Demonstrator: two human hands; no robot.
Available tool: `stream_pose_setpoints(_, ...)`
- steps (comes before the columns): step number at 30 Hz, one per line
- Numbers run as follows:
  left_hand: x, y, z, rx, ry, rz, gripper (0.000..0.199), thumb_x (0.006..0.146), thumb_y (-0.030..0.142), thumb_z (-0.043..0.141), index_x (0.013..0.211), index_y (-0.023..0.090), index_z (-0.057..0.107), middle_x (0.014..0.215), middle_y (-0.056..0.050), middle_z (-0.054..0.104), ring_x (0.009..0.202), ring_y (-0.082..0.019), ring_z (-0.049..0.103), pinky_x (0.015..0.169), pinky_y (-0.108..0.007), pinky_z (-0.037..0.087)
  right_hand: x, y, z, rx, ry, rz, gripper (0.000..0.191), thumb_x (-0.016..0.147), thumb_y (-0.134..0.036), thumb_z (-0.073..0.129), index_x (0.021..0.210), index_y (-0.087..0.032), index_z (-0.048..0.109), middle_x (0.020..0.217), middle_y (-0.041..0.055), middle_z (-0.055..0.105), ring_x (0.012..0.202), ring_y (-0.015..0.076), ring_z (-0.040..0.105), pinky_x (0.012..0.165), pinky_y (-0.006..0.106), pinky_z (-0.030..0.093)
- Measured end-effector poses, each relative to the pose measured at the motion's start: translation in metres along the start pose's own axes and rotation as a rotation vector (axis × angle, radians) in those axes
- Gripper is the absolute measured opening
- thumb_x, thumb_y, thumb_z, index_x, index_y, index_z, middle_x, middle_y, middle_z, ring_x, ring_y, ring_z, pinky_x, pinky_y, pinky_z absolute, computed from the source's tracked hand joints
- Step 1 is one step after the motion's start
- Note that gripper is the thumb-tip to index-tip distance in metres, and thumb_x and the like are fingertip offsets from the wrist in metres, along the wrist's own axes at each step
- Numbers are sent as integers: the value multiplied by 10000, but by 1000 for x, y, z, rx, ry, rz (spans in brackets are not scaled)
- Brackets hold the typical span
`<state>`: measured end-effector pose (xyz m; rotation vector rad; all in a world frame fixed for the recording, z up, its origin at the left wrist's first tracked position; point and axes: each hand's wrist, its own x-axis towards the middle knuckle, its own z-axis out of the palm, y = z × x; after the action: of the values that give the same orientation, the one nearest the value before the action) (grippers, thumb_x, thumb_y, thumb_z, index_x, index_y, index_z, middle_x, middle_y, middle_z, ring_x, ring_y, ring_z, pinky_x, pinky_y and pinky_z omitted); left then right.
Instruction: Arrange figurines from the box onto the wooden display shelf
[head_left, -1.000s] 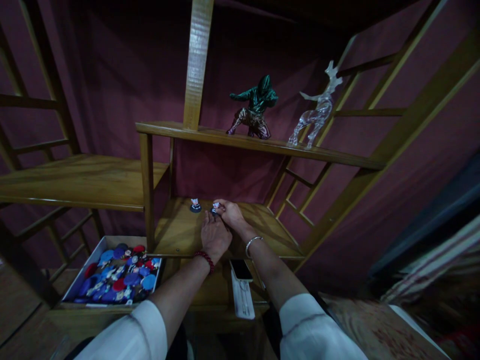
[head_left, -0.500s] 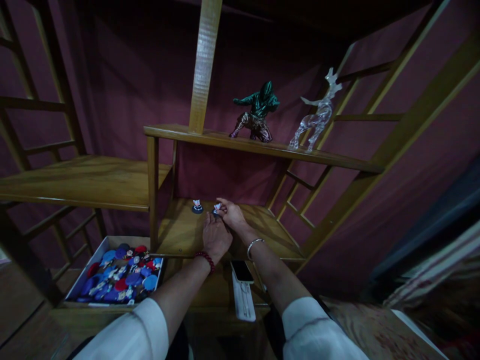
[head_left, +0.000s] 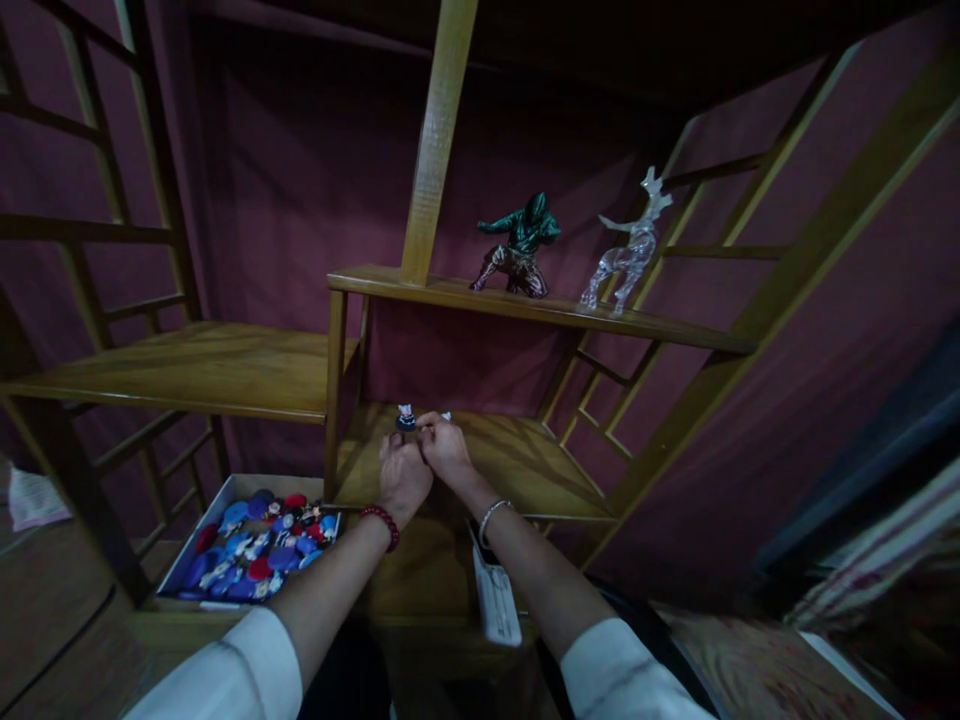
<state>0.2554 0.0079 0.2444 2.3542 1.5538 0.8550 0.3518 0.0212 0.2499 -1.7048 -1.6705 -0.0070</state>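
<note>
Hard to make out in the dim light: a tiny figurine [head_left: 445, 416], mostly hidden behind the right hand [head_left: 448, 450], only a pale tip showing above the knuckles. Right fingers curled shut around it, it seems, though the grip itself out of sight. Left hand [head_left: 403, 478] pressed against the right one, fingers bent inward; gripping anything or not, cannot tell. Just left of the hidden figurine, a second small figurine [head_left: 406, 418] upright on a dark round base, on the same lower shelf [head_left: 517, 470] of a wooden shelf unit. Above that shelf, on the upper shelf [head_left: 660, 325], a green crouching figure [head_left: 520, 245] and, right of it, a clear deer [head_left: 628, 250], both standing. Dark red cloth behind the whole unit. Below and left of the lower shelf, an open box [head_left: 196, 530] crowded with blue and red round-based pieces, details too small to read. Below the lower shelf, near the right wrist, a white flat object [head_left: 496, 600], partly covered by the forearm.
</note>
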Motion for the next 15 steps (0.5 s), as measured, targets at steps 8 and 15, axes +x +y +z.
stream_pose_setpoints(8,8,-13,-4,-16,-24,10,383,725,122,400,1064,107,578,1144,-140,574,1196,-214,392,1019,-360,229,7,-8,9,-7,-108,143,219,678,-61,473,763,-195,623,861,32,670,816,150,615,768,220,459)
stream_pose_setpoints(15,19,-19,-1,25,-24,28,369,702,180,429,1020,102,599,1158,-162,562,1239,-244,337,1023,-375,246,12,5,18,74,-152,230,228,677,-65,450,770,-203,607,724,5,658,697,128,609,669,209,468)
